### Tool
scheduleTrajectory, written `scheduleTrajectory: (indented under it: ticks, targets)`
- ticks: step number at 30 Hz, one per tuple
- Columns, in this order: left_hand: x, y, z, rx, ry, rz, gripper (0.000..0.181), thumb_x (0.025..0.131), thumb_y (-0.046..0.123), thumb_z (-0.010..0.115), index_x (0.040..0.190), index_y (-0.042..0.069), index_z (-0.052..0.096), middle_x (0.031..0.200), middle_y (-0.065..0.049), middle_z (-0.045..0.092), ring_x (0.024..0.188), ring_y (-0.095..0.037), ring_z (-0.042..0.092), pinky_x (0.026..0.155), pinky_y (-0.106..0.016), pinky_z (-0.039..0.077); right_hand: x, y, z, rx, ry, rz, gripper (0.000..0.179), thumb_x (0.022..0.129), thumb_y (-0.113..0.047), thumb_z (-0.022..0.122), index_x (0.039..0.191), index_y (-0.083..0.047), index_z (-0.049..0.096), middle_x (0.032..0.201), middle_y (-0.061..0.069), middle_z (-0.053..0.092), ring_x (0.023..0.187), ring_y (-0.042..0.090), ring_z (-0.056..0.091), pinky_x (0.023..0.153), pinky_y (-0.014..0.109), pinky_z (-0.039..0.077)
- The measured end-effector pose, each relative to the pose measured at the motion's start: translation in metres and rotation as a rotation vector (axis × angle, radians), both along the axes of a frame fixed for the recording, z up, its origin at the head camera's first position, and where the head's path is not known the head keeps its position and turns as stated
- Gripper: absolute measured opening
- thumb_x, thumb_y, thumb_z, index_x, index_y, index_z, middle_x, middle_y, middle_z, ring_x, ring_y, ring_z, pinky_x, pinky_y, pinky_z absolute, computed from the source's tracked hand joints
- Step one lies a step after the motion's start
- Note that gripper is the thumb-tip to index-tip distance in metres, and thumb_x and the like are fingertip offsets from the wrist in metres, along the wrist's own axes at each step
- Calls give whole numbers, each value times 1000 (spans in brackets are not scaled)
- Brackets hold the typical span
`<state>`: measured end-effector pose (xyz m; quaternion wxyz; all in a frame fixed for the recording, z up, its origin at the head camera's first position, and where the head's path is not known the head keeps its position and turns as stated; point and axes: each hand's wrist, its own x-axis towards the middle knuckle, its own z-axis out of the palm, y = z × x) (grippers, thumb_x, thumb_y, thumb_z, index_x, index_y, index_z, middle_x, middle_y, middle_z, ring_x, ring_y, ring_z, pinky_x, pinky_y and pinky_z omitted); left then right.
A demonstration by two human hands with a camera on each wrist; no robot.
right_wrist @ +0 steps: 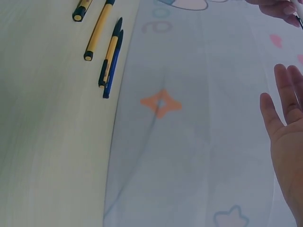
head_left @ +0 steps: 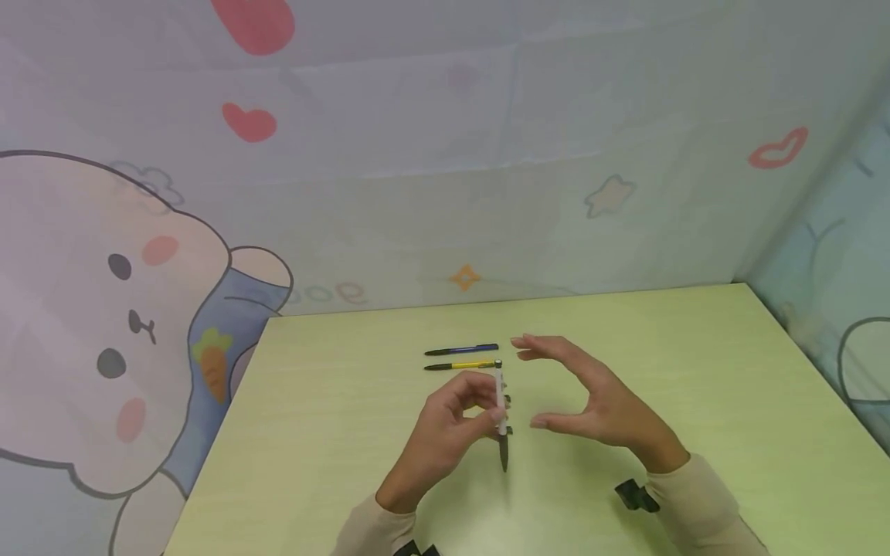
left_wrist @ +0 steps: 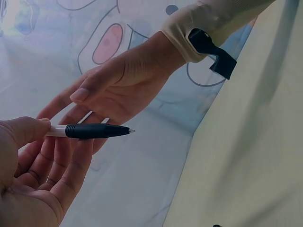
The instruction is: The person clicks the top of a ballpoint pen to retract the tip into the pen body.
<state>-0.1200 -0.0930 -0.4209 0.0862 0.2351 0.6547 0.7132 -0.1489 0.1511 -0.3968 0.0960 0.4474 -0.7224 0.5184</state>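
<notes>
White pen [head_left: 500,390], just right of lower centre, pinched by the left hand [head_left: 441,432], its long axis near-vertical in the frame, dark tip lowermost; the right hand [head_left: 606,401], fingers spread, gapes beside it, apparently without contact.

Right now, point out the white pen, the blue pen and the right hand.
White pen [head_left: 500,392], head view: white barrel.
Blue pen [head_left: 464,350], head view: blue barrel.
Right hand [head_left: 610,405], head view: its middle.
</notes>
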Motion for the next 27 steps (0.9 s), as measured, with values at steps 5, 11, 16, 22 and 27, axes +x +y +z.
scheduleTrajectory:
  ticks: [5, 11, 16, 22, 27]
  targets:
    - [1, 1, -2, 16, 3, -7, 26, 97, 1, 65, 123, -1, 59, 112, -32, 58, 97, -16, 64, 77, -37, 63, -8, -1, -14, 33, 21, 5, 98, 71, 0, 90, 153, 0, 37, 150, 15, 48, 130, 27, 53, 113, 25, 37]
    - [2, 0, -2, 14, 14, 11, 27, 97, 1, 66, 123, -1, 59, 111, -30, 59, 98, -17, 64, 76, -39, 63, -11, -3, -23, 58, 8, 17, 101, 74, -9, 91, 156, -3, 33, 155, 11, 43, 133, 25, 51, 114, 27, 38]
    - [3, 0, -3, 16, 14, 17, 27, 97, 1, 66, 123, -1, 59, 110, -19, 63, 98, -17, 64, 74, -40, 63, -5, -8, -17, 40, 39, 29, 104, 72, -6, 92, 155, 2, 31, 153, 15, 43, 132, 27, 51, 115, 26, 37]
    - [2, 0, -2, 13, 21, 28, 27, 98, 4, 66, 124, 1, 60, 111, -21, 64, 99, -18, 64, 74, -41, 63, 2, -15, 1, 10, 84, 66, 104, 68, 2, 91, 151, 12, 29, 151, 24, 42, 134, 29, 48, 116, 28, 36]
    - [-2, 1, -1, 16, 11, 15, 27, 98, 5, 66, 124, 2, 60, 112, -30, 60, 100, -18, 64, 77, -42, 63, 2, -18, 7, 15, 99, 73, 104, 69, 2, 91, 151, 12, 29, 150, 26, 41, 134, 33, 47, 116, 29, 37]
